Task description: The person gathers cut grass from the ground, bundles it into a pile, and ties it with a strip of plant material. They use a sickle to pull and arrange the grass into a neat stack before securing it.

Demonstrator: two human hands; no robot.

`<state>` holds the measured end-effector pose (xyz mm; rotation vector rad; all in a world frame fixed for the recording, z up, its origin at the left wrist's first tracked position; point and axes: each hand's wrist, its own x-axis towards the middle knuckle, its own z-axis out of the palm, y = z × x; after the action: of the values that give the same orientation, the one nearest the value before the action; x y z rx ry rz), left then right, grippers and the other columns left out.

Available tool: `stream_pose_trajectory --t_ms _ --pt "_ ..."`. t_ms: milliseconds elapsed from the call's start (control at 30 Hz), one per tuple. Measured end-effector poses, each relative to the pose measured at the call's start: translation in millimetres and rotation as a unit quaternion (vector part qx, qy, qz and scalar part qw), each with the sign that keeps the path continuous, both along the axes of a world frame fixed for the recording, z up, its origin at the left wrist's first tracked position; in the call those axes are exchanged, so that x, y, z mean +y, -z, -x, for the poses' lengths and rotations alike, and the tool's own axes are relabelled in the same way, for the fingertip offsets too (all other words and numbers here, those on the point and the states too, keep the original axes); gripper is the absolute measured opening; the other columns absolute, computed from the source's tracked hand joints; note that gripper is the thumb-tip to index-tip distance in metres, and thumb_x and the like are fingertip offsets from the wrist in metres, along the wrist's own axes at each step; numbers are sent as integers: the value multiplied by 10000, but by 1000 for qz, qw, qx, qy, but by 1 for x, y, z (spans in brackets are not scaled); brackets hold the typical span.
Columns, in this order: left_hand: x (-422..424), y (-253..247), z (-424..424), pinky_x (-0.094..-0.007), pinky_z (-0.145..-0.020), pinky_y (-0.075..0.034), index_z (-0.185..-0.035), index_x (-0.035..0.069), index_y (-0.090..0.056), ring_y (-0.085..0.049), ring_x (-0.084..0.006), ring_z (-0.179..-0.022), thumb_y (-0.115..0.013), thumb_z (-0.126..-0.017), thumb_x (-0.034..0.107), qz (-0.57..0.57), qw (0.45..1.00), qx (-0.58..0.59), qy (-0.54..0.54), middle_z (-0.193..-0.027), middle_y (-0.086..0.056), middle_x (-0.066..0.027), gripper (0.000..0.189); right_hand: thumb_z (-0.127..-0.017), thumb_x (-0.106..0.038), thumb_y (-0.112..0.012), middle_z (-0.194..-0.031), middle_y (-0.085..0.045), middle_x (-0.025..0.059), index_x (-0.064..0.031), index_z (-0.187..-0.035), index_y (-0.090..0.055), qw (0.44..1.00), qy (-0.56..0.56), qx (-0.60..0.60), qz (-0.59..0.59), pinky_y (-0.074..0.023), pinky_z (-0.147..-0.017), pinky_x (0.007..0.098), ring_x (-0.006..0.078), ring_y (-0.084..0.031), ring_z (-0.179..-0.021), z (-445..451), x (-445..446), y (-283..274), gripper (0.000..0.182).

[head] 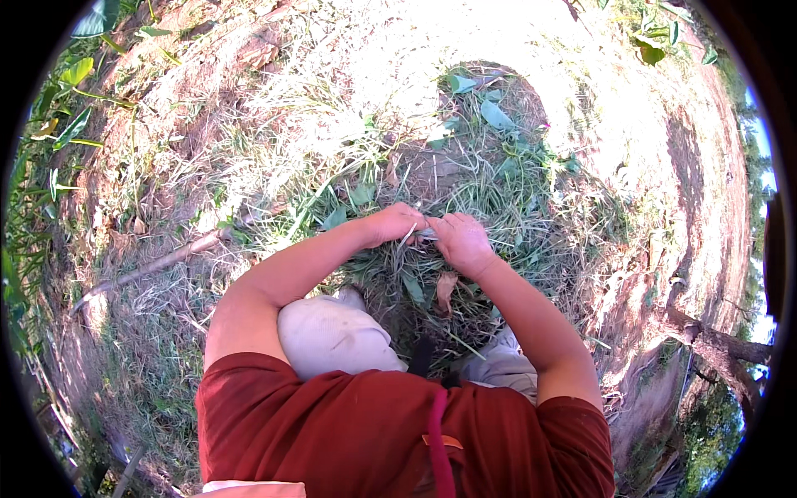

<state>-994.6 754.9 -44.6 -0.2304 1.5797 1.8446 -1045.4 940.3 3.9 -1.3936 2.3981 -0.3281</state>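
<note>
My left hand [395, 224] and my right hand [464, 241] meet over a heap of cut grass [398, 267] in front of my knees. Fingers of both hands pinch a pale strand [427, 234], which may be a grass stem or a thin tie; its ends are hard to make out. Grass blades hang down below the grip. Among them lie a dry brown leaf [446, 290] and a green leaf [413, 287]. Part of the strand is hidden by my fingers.
A long stick [155, 264] lies on the ground to the left. Broad green leaves [496, 115] are scattered over cut grass ahead. Leafy plants [73, 127] stand at the far left. At the right is a thick branching tree limb [716, 348].
</note>
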Motion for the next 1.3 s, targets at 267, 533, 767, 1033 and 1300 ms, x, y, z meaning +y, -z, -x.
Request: stream_pose_trajectory --t_ms 267,533,767,1033,1300 --pt "8 -1 -7 -351 -714 -469 -1020 88 -583 -570 -253 -837 -617 -745 139 337 843 417 -54 -906 -547 -86 282 -833 -257 -485 -794 -619 205 -58 -828 -628 957 237 -154 -74 -467 -688 462 373 -597 -758 22 -3 31 245" --pt "17 16 0 -369 -706 -471 -858 93 -624 -571 -273 -830 -638 -731 206 448 775 435 101 -804 -578 -68 171 -815 -292 -532 -839 -634 179 -37 -787 -665 913 243 -276 -176 -475 -649 417 320 -612 -737 31 -8 41 289" --pt "2 28 2 -319 -648 -460 -843 25 -635 -579 -204 -651 -585 -816 141 243 943 225 -8 -731 -630 -96 130 -809 -167 -529 -1184 -534 98 -147 -1165 -535 987 35 58 -148 -352 -956 469 306 -466 -1148 15 -27 -31 356" --pt "-12 13 -4 -205 -496 -348 -782 71 -643 -448 -35 -560 -613 -827 161 6 999 -33 -30 -656 -563 36 104 -795 -171 -504 -1107 -542 88 -73 -1200 -497 990 -69 123 -3 -359 -933 460 274 -496 -1091 -8 4 24 416" --pt "-37 -40 -4 -227 -503 -445 -906 41 -641 -524 -67 -558 -646 -786 252 212 974 68 -26 -712 -598 -17 243 -822 -236 -454 -804 -652 142 -69 -851 -641 978 82 -22 -192 -496 -698 414 319 -634 -787 25 -21 7 252"
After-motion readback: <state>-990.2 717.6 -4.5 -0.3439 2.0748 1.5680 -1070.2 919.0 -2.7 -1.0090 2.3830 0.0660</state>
